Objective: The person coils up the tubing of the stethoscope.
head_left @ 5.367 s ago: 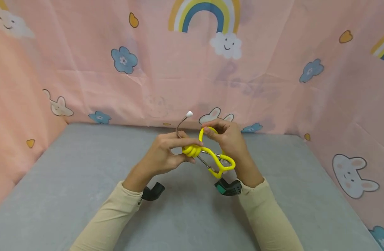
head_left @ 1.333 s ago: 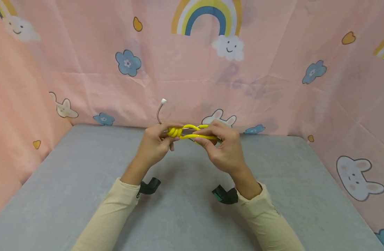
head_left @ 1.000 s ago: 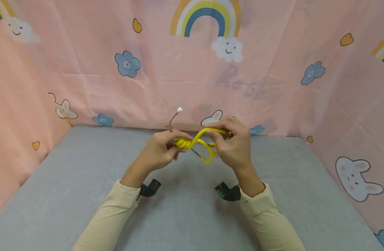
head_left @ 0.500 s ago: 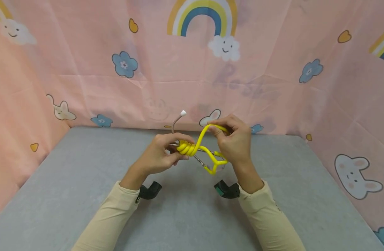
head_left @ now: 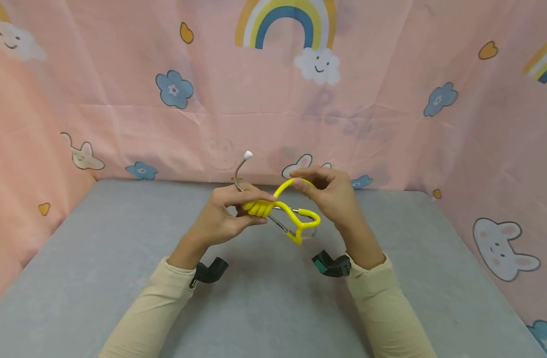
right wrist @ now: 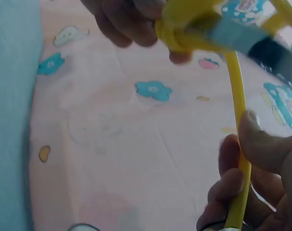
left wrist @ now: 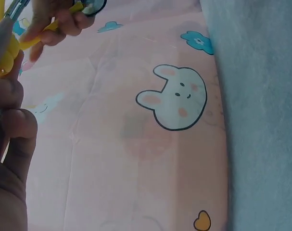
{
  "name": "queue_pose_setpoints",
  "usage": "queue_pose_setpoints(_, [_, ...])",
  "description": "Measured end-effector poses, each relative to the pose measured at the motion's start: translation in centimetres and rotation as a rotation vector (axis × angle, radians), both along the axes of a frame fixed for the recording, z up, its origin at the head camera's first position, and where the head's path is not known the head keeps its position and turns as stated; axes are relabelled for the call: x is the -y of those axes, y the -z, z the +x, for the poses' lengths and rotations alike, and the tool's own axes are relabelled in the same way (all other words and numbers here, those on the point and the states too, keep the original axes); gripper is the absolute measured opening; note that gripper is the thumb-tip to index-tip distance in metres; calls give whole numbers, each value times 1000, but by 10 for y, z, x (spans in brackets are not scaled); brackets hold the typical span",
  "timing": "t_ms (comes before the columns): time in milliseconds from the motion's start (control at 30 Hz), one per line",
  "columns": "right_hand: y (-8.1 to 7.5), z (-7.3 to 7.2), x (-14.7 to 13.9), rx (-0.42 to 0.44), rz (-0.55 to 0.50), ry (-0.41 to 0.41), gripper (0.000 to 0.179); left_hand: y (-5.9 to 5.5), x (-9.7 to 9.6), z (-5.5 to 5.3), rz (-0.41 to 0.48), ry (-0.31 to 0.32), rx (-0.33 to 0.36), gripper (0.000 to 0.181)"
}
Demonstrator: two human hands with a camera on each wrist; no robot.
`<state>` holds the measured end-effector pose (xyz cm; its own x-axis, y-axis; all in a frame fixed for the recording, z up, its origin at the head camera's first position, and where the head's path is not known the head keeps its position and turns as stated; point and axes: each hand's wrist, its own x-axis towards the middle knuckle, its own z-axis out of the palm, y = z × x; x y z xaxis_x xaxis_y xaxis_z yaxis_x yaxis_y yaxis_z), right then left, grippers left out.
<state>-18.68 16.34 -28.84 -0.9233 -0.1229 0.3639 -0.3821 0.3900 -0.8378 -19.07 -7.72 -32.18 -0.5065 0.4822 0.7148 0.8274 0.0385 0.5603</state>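
Observation:
A stethoscope with yellow tubing is held in the air between both hands. My left hand point(head_left: 221, 214) pinches the yellow coil point(head_left: 258, 209), where the tubing winds around the metal ear tubes point(head_left: 278, 223). One white ear tip point(head_left: 248, 155) sticks up behind that hand. My right hand point(head_left: 333, 194) pinches the free length of yellow tubing point(head_left: 283, 187), which arches up from the coil. Below it hangs the forked yellow end point(head_left: 300, 225). In the right wrist view the tubing point(right wrist: 238, 91) runs taut between thumb and fingers. The chest piece point(left wrist: 93, 6) shows beside the right hand in the left wrist view.
A grey table point(head_left: 264, 308) lies beneath the hands. Pink printed cloth point(head_left: 264, 109) hangs behind and on both sides. Dark wrist-worn devices point(head_left: 210, 270) sit under both wrists.
The right hand has lifted the free tubing above the ear tubes, bringing the forked end into view. Over the last half second the coil has shifted slightly left and the tubing's arch has changed.

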Motion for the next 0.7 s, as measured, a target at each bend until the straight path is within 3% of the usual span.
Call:
queue_pose_setpoints(100, [-2, -2, -4, 20, 49, 8, 26, -1, 4, 0, 34, -17, 45, 38])
queue_pose_setpoints(267, [0, -2, 0, 12, 115, 74, 27, -1, 7, 0, 84, 17, 126, 39])
queue_pose_setpoints(367, [4, -4, 1, -66, 124, 48, 25, -1, 7, 2, 114, 36, 173, 40])
queue_pose_setpoints(567, [15, -11, 3, -284, 70, -89, 21, -4, 10, 3, 213, 43, 261, 41])
queue_pose_setpoints(700, [23, -12, 10, -343, 117, -120, 19, -4, 13, 3, 277, 20, 310, 48])
